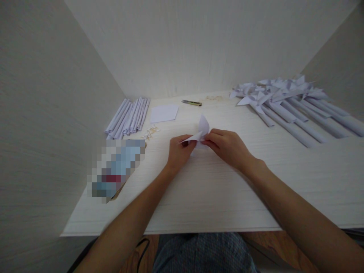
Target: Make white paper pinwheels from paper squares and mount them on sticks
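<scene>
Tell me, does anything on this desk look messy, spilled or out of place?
Little stands out. Small paper scraps lie loose beside the rolled paper tubes, and a cutter lies at the back. The pinwheels lie in a loose heap. Both hands, left hand and right hand, pinch a folded paper.

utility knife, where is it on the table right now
The utility knife lies at the table's far edge near the back wall, just right of the flat paper sheet and beyond both hands.
</scene>
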{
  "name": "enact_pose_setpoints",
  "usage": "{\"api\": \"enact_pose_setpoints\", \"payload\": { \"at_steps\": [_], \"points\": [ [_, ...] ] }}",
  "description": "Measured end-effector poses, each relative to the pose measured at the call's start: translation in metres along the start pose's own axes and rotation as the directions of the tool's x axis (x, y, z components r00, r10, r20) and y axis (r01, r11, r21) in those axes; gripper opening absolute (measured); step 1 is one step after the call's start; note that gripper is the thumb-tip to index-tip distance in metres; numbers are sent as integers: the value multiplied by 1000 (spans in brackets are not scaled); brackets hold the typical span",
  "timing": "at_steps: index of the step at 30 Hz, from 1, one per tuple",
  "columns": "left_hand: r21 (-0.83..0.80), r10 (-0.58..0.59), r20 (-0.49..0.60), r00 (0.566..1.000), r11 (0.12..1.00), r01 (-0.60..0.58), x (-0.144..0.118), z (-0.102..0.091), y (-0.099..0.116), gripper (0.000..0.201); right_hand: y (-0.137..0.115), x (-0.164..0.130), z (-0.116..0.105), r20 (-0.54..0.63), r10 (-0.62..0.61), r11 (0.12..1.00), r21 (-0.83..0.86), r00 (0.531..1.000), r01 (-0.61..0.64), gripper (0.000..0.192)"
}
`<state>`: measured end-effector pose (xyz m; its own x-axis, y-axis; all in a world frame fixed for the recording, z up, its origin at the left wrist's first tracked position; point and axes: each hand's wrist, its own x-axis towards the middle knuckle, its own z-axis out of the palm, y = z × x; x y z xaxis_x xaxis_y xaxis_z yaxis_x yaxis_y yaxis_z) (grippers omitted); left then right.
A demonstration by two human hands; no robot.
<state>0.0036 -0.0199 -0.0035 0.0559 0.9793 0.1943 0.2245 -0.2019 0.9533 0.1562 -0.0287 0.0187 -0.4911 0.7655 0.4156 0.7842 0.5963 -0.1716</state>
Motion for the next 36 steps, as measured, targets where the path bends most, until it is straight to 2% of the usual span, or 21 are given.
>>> {"api": "enact_pose_setpoints", "payload": {
  "at_steps": [5, 10, 16, 19, 26, 32, 36],
  "points": [
    [-47, -22, -4, 1000, 999, 22, 0, 0, 1, 15, 5, -2, 5, -90, -8, 966, 258, 996, 31, 18],
    [-34, -1, 18, 1000, 999, 1, 0, 0, -1, 15, 7, -1, 9, -149, 58, 927, 375, 987, 2, 16],
    [-42, 9, 37, 999, 999, -7, -1, 0, -5, 16, 4, 0, 9, -146, 123, 885, 464, 982, -42, 11],
    [-49, 15, 34, 999, 999, -13, -1, 1, -5, 17, 2, 1, 11, -105, 159, 850, 520, 982, -82, 8],
    [-34, 5, 19, 1000, 999, -4, 0, 2, -4, 16, -3, 3, 14, -91, 177, 874, 472, 980, -114, 8],
    [35, 23, -20, 1000, 999, -22, 0, 2, -3, 15, -6, 2, 16, -130, 179, 889, 445, 975, -104, 6],
    [48, 37, 5, 999, 998, -37, 0, 2, -2, 17, -4, 3, 17, -105, 167, 889, 446, 980, -104, 9]
  ]
}}
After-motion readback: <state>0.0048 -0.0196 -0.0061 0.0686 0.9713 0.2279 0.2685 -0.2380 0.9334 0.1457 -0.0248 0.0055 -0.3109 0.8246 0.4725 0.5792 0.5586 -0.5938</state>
